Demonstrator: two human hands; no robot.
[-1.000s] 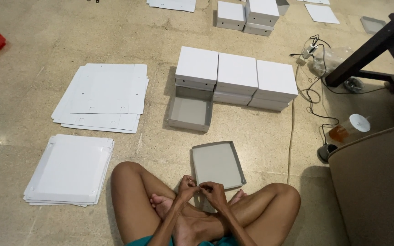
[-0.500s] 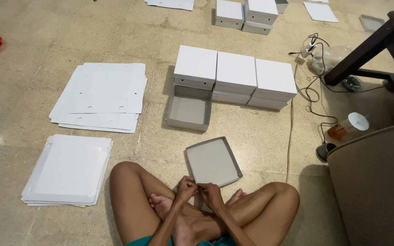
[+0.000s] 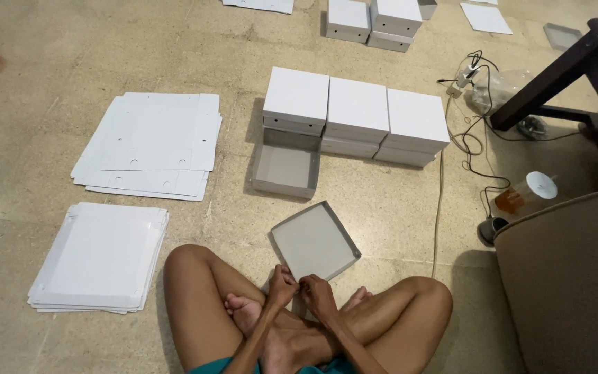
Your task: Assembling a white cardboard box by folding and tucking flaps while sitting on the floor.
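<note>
I sit cross-legged on the floor. A shallow grey cardboard lid (image 3: 315, 241) lies open side up just beyond my legs, turned at an angle. My left hand (image 3: 282, 285) and my right hand (image 3: 320, 294) are close together at its near corner, and both pinch its rim. An open grey box bottom (image 3: 286, 168) stands on the floor further out. Behind it runs a row of three closed white boxes (image 3: 356, 111).
Two stacks of flat white cardboard blanks (image 3: 148, 142) (image 3: 102, 255) lie to my left. More white boxes (image 3: 375, 17) stand at the far end. At the right are cables (image 3: 470, 142), a capped bottle (image 3: 529, 194), a dark table leg (image 3: 545, 79) and a brown armchair (image 3: 569, 277).
The grey lid has turned in my hands, so its far corner now points away to the left. My hands stay at its near edge.
</note>
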